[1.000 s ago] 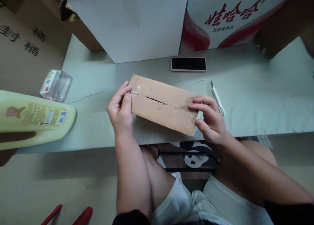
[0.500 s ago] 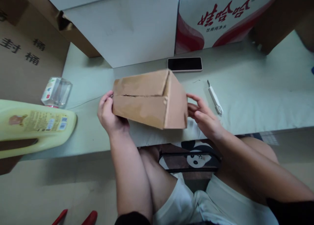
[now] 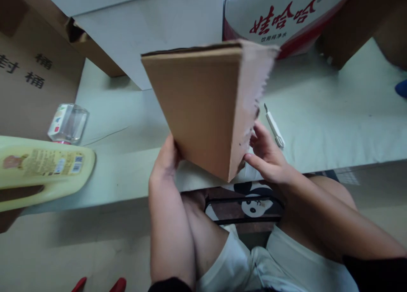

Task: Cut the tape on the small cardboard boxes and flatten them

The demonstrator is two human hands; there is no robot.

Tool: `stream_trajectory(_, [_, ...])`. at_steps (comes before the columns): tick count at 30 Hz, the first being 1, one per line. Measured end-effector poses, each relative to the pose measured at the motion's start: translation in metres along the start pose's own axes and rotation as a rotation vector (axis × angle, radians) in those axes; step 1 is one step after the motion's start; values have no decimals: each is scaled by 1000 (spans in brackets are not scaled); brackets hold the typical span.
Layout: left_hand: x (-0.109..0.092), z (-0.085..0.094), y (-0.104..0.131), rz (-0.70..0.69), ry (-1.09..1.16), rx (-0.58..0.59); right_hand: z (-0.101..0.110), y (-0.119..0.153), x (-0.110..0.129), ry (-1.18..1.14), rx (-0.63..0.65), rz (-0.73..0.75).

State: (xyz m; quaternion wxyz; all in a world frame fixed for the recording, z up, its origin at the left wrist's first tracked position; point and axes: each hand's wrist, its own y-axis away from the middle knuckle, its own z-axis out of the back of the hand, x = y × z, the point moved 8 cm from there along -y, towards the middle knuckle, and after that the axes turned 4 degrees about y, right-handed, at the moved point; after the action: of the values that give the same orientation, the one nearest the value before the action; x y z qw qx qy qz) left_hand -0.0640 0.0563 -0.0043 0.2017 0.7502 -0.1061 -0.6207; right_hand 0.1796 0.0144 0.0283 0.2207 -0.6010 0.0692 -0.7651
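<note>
Pale green and running left to right, the surface [image 3: 333,126] is backed along its far edge by stacked cartons: a brown carton with black characters [image 3: 28,75] at far left, a plain white carton [image 3: 143,24] in the middle, and a white-and-red printed carton [image 3: 286,16] at far right. The small cardboard box [image 3: 203,109] is held up off the surface, near the middle of the scene, tilted so that one broad brown face and one narrow side face the camera; its lowest corner points down toward the near edge. The left hand [image 3: 167,158] is closed against the lower left face, fingers hidden behind the cardboard. The right hand [image 3: 265,156] grips the lower right side, thumb and fingers pressed on the narrow face. To turn the box well, keep both hands low and opposite each other, support the bottom corner, and rotate slowly so that nothing inside shifts abruptly. Whether the box holds anything cannot be told, since no opening is in view. A small white utility knife [image 3: 273,126] lies on the surface just beyond the right hand. At left, a clear glass jar [image 3: 66,124] lies on its side and looks empty; a yellow plastic jug [image 3: 41,167] lies nearer, its contents not visible.
</note>
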Motion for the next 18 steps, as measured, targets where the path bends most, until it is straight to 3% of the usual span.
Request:
stream_trajectory(6, [28,-18,15,232,-289,325,13,-4,9,-52,-31,-16])
stream_trajectory(9, [32,-24,14,228,-530,439,26,-6,12,-34,-98,-33])
stream_trajectory(11, [19,-21,2,71,-606,341,30,-7,14,-2,-117,-29])
stream_trajectory(15, [-32,7,-12,-491,-416,-184,21,-7,8,-7,-37,-49])
stream_trajectory(16, [-40,10,-10,-613,-354,-229,16,-6,5,-10,-4,-54])
stream_trajectory(18, [-48,8,-5,-762,-289,-193,8,-6,2,-2,48,-48])
